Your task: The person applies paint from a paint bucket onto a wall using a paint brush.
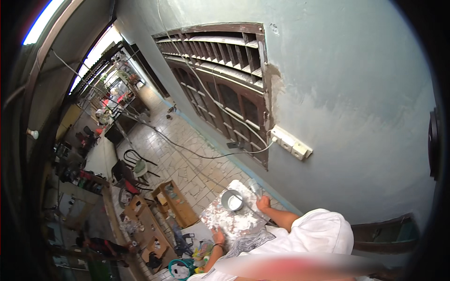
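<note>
- We see the window in dull, worn wood.
- Around the window, the wall looks smooth and painted; right beside it, a bare patch is rough and matt.
- Just beside the window, the power strip is smooth plastic.
- Nearer us than the window: a grey metal can, a rough, crusted board, our cloth shirt.
- Out from the window, we find glossy floor tiles and a cardboard box.

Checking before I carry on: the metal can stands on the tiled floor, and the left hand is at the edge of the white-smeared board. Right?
Not quite: the metal can stands on the white-smeared board, not the tiled floor, as the head view shows. The left hand is indeed at the board's edge.
</note>
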`<state>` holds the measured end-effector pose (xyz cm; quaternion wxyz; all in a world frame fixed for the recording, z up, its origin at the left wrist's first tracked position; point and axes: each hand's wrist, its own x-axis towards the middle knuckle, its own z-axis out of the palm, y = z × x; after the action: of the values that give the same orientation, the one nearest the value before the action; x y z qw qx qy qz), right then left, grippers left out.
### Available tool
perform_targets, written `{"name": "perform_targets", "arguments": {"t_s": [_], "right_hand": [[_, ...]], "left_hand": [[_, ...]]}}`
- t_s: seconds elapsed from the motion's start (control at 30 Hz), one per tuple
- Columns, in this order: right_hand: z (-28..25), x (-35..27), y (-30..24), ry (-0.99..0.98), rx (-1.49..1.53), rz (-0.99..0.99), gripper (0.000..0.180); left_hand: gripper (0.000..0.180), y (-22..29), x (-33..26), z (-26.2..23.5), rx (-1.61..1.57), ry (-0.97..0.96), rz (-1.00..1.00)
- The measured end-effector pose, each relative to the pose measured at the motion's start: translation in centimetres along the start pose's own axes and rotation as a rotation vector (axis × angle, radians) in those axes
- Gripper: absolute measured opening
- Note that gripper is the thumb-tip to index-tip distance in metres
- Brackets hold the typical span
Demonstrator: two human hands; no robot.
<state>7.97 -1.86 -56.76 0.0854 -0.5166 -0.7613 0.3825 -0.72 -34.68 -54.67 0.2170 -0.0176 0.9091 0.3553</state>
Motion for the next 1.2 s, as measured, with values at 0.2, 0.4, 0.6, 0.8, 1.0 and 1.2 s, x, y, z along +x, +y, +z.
{"name": "perform_targets", "arguments": {"t_s": [0.2,0.4,0.6,0.8,1.0,1.2], "right_hand": [[0.3,0.9,1.7,0.089,-0.036,-0.128,0.044],[-2.7,0.7,-1.7,-0.073,-0.046,-0.064,0.05],[-2.4,0.6,-0.9,-0.018,-0.077,-0.128,0.055],[-3.8,2.2,-1.8,-0.207,-0.159,-0.2,0.059],[-6.0,3.1,-0.8,-0.21,-0.153,-0.144,0.051],[-9.2,3.0,-6.0,-0.159,0.009,-0.236,0.05]], "left_hand": [[0.076,3.9,-1.6,-0.6,-0.007,-0.116,-0.105],[0.093,2.0,0.5,-1.2,0.063,-0.29,-0.094],[0.1,-0.1,1.9,-1.3,0.059,-0.38,0.02],[0.084,-3.0,4.2,0.4,-0.113,-0.291,0.107],[0.071,8.1,-0.6,-0.5,0.076,0.116,0.019],[0.066,8.8,4.9,2.7,-0.47,-0.082,0.142]]}}
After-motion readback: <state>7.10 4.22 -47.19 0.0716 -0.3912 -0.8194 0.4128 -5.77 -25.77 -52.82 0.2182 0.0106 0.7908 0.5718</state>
